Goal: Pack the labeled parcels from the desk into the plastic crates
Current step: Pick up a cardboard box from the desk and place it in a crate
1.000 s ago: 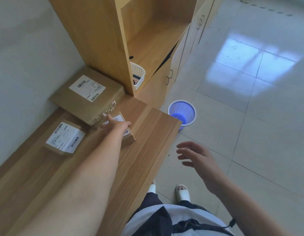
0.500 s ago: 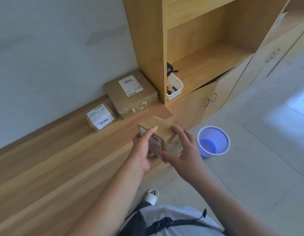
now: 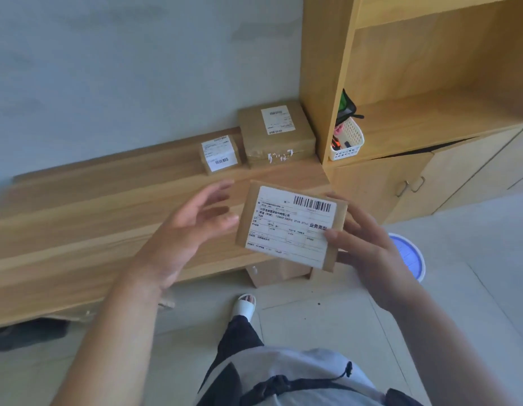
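Note:
My right hand [image 3: 363,244] holds a small cardboard parcel [image 3: 289,227] by its right edge, label with barcode facing me, above the front edge of the wooden desk [image 3: 78,218]. The thumb lies on the label's corner and the fingers are behind the box. My left hand [image 3: 193,227] hovers just left of the parcel with fingers spread and loose, apart from it. Two more labeled parcels stay on the desk by the wall: a small one [image 3: 220,153] and a larger one [image 3: 276,133] next to the shelf unit. No plastic crate is in view.
A wooden shelf unit [image 3: 430,118] with cabinet doors stands right of the desk, holding a white basket [image 3: 346,140] of small items. A blue wastebasket [image 3: 409,256] sits on the tiled floor behind my right hand. A cardboard box [image 3: 272,275] stands under the desk edge.
My left hand picked the small parcel off the desk and passed it to both hands. Now the label faces me, the left hand has let go and only the right holds it.

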The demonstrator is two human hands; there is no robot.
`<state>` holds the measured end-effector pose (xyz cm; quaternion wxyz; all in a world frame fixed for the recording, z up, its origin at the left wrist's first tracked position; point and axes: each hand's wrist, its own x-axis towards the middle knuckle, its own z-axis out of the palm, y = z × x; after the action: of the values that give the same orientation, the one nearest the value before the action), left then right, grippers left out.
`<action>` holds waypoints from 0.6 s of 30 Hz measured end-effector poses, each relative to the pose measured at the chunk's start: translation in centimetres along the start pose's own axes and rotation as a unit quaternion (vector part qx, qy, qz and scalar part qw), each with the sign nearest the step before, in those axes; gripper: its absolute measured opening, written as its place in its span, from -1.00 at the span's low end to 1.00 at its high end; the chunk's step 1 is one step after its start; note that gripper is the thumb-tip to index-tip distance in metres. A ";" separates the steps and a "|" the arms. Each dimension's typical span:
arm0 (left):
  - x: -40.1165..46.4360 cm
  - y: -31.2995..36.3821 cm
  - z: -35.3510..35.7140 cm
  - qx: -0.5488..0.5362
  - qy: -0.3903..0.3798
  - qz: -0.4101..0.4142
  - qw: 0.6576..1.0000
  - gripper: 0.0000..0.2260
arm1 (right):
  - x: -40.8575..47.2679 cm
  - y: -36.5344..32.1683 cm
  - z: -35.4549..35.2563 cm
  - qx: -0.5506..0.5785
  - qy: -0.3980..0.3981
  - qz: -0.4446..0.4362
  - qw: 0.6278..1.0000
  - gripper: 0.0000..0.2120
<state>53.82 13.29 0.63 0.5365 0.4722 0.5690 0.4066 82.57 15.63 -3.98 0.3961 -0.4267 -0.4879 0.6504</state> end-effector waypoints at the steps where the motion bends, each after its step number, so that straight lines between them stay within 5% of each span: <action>1: -1.1 0.3 -0.2 0.001 -0.012 0.010 1.000 -0.38 | -0.6 -0.3 -0.1 0.003 -0.032 0.002 0.999 -0.42; 6: -5.7 0.6 1.3 -0.041 -0.040 0.015 0.998 -0.36 | -2.8 -1.8 0.6 0.025 -0.097 0.006 0.995 -0.55; 12: -9.5 0.0 2.2 -0.076 -0.012 0.034 0.996 -0.34 | -4.0 -2.1 1.6 0.030 -0.113 0.002 0.993 -0.21; 18: -11.3 -0.4 2.3 -0.098 0.028 0.051 0.993 -0.37 | -4.8 -2.9 2.7 0.033 -0.110 -0.019 0.993 -0.20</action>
<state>55.85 2.11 2.60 0.5429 0.4342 0.5160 0.5006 81.88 10.95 0.04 0.3663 -0.3293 -0.5148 0.7016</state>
